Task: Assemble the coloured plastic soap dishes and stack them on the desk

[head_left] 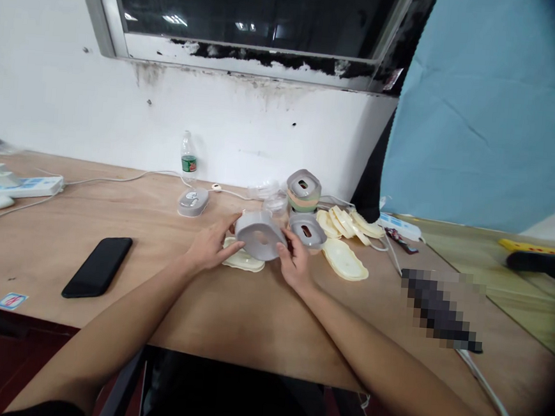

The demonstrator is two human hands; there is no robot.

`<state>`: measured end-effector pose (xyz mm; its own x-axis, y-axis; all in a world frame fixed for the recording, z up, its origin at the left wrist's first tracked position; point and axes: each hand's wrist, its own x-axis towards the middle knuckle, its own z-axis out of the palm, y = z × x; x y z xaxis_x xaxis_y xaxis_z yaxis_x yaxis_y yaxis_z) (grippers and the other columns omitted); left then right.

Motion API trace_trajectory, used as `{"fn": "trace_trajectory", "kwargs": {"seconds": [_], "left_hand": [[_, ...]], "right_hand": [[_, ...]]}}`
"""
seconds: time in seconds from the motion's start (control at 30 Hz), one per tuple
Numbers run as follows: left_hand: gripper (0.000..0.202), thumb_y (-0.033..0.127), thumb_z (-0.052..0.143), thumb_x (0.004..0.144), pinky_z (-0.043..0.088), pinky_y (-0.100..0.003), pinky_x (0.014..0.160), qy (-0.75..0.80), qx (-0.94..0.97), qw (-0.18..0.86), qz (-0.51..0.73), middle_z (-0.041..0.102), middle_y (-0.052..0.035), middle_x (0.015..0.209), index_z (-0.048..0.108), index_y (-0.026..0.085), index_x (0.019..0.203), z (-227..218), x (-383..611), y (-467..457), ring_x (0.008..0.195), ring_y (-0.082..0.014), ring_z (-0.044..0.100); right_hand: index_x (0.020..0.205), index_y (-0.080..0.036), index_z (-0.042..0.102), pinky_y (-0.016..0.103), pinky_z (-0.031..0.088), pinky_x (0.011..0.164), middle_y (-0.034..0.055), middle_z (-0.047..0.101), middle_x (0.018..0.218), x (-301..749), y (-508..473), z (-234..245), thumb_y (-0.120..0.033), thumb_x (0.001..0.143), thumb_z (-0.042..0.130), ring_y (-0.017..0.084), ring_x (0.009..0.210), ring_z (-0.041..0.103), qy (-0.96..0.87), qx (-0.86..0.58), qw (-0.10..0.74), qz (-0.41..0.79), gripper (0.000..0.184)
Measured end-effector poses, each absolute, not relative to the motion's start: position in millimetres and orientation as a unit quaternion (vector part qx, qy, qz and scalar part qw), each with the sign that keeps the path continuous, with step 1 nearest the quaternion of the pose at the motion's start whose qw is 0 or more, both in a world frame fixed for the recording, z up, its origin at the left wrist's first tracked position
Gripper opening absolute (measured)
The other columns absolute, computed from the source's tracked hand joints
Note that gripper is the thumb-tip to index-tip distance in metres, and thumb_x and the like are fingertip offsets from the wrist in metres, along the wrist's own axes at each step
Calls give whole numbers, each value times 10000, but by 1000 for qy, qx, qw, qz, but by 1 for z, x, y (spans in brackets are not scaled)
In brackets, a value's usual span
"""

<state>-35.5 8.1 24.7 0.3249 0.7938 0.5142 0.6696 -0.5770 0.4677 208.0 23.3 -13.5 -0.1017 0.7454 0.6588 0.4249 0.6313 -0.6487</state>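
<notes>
A grey plastic cover [249,234] with an oval hole is tilted up between my two hands, just above the table. My left hand [211,244] grips its left edge, thumb in front and fingers partly hidden. On the other edge, my right hand [296,261] pinches it between thumb and fingers. Beneath the cover lies a cream-coloured oval piece [248,265], partly hidden by it. Close behind my right hand sits a similar grey cover [310,234], and a stack of covers [302,200] stands farther back.
Several cream pieces [348,223] are piled at the right, with one oval piece [346,261] in front. A grey case [193,202] and a bottle [188,157] stand at the back. A black phone [97,267] lies left; power strips [39,187] and cables are at both sides.
</notes>
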Motion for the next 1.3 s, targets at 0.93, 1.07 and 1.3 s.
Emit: {"fn": "trace_trajectory", "kwargs": {"seconds": [0.93,1.07,1.3], "left_hand": [[724,785,234,771,325,-271,523,655,724,152,153,620,-65,630,606,188,599,8,-56,31,607,-190,560],[681,724,236,814,334,-269,527,637,742,163,128,640,-64,667,600,187,608,-1,-57,37,611,-185,564],[592,644,298,831,359,-276,549,641,745,172,67,641,-54,656,595,198,581,-2,-63,39,604,-193,581]], "right_hand": [[849,-180,706,265,437,645,34,706,834,185,61,-22,-446,772,569,182,756,620,-700,-499,386,335,309],[787,-178,703,256,412,629,25,699,785,181,67,-23,-442,790,549,179,743,609,-721,-504,366,305,305],[818,-216,696,256,391,612,20,685,790,176,62,-24,-436,802,554,167,720,593,-759,-522,323,217,262]]}}
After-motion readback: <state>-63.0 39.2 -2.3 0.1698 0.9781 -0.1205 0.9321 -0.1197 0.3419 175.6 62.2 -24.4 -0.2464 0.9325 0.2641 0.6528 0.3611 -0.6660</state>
